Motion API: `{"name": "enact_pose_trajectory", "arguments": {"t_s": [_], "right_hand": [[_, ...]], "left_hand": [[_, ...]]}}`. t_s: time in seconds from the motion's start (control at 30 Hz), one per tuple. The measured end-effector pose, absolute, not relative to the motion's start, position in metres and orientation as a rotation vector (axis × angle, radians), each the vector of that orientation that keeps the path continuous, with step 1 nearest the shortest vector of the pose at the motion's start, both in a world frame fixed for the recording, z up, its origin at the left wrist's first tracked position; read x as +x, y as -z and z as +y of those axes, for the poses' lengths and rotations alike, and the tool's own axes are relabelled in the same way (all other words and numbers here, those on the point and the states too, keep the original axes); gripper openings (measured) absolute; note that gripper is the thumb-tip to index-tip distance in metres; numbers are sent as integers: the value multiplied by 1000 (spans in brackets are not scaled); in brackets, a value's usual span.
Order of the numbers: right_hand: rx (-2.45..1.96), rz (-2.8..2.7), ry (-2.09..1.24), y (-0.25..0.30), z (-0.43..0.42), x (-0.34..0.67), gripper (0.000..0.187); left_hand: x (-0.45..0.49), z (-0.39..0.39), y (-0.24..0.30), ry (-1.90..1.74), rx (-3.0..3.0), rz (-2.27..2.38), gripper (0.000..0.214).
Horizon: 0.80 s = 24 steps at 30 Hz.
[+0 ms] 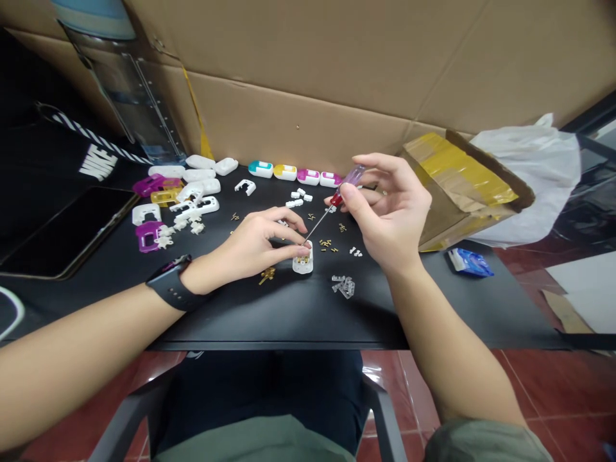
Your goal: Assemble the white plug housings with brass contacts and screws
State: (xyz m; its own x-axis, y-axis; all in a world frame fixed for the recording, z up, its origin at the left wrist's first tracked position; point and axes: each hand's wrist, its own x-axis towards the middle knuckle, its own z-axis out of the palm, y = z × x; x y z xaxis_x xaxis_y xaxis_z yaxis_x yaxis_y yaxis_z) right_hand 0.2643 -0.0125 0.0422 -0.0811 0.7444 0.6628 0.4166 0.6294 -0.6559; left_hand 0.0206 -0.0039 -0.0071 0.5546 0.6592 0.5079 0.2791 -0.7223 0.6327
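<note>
My left hand (257, 244) pinches a small white plug base (303, 263) that rests on the black table (269, 308); brass parts sit inside the base. My right hand (392, 215) is closed round a screwdriver (337, 199) with a red and clear handle. Its thin shaft slants down to the left and its tip meets the top of the white base. A black watch is on my left wrist. Loose brass screws (327, 244) and a brass pin (267, 276) lie around the base.
White, purple and yellow plug shells (178, 199) lie at the left. A row of coloured plugs (296, 173) stands along the cardboard wall. Clear plastic pieces (344, 285), a blue packet (470, 263), an open cardboard box (462, 186), a white bag, and a dark tablet (62, 234) surround the work spot.
</note>
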Motion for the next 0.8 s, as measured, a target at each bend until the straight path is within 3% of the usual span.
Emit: {"name": "enact_pose_trajectory", "arguments": {"t_s": [0.3, 0.8], "right_hand": [[-934, -1681, -300, -44, -18, 264, 46], [-614, -1725, -314, -41, -10, 267, 35]], "left_hand": [[23, -11, 2, -1043, 2214, 752, 16], [25, -11, 2, -1024, 2345, 669, 19]]}}
